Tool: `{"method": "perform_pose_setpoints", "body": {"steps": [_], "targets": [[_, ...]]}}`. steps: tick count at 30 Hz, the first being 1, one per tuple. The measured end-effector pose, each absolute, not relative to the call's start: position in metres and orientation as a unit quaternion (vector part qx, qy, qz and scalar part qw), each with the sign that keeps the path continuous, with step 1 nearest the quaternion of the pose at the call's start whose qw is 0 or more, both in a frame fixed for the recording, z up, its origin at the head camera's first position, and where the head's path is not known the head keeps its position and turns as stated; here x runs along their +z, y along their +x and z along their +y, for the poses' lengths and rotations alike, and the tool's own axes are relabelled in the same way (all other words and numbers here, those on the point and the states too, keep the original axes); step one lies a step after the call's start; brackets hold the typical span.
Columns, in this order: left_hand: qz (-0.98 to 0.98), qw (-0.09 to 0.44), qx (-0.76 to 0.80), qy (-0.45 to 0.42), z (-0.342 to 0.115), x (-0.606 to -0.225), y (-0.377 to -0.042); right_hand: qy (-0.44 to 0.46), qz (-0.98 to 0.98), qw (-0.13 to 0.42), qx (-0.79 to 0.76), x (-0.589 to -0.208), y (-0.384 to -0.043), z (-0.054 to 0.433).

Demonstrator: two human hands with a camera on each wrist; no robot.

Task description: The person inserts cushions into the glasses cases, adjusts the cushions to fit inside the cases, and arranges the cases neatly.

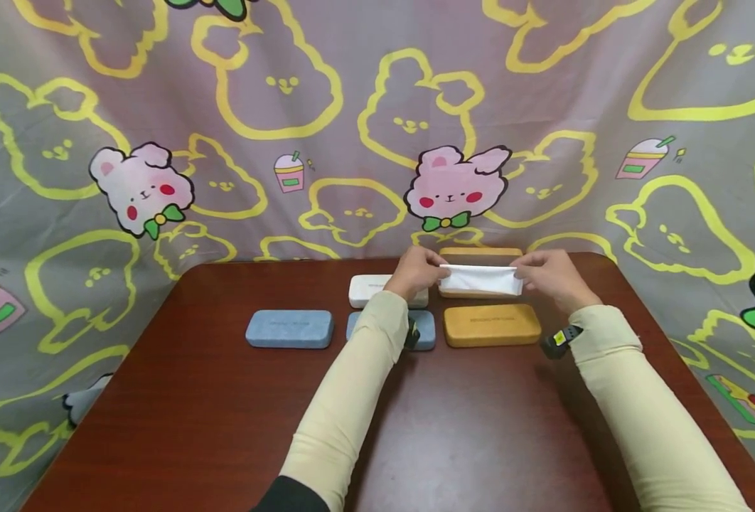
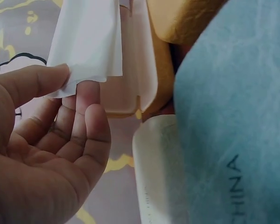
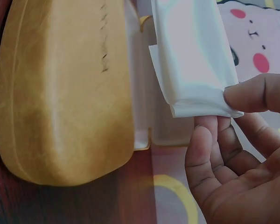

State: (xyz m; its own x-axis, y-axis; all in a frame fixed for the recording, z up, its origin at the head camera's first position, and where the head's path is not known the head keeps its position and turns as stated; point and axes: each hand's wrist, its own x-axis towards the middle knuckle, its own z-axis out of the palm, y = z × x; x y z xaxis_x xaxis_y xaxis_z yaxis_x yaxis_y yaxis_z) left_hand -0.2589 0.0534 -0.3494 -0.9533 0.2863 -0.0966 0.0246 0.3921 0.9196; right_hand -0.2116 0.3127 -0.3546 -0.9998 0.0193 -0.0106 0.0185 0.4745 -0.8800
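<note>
A folded white cloth (image 1: 482, 279) is stretched between both hands, above an open yellow-tan glasses case (image 1: 480, 252) at the back of the table. My left hand (image 1: 418, 273) pinches the cloth's left end; the left wrist view shows the thumb on top and fingers beneath the cloth (image 2: 89, 42). At its right end, my right hand (image 1: 553, 276) pinches it between thumb and fingers, as the right wrist view shows. Pale lining (image 2: 119, 99) is visible inside the case, partly hidden by the cloth. A closed yellow-tan glasses case (image 1: 493, 325) lies just in front.
A white glasses case (image 1: 366, 291) and a blue one (image 1: 425, 331) lie partly hidden behind my left hand and forearm. Another blue case (image 1: 290, 329) sits further left. A patterned curtain (image 1: 352, 107) hangs behind the brown table (image 1: 192, 398).
</note>
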Motion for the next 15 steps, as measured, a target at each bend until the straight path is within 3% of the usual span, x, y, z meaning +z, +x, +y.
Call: {"method": "perform_pose_setpoints", "body": {"steps": [15], "targets": [[0.881,0.100,0.448,0.112,0.065,-0.361,-0.273,0.002,-0.876,-0.019,0.482,-0.375,-0.226,0.322]]}}
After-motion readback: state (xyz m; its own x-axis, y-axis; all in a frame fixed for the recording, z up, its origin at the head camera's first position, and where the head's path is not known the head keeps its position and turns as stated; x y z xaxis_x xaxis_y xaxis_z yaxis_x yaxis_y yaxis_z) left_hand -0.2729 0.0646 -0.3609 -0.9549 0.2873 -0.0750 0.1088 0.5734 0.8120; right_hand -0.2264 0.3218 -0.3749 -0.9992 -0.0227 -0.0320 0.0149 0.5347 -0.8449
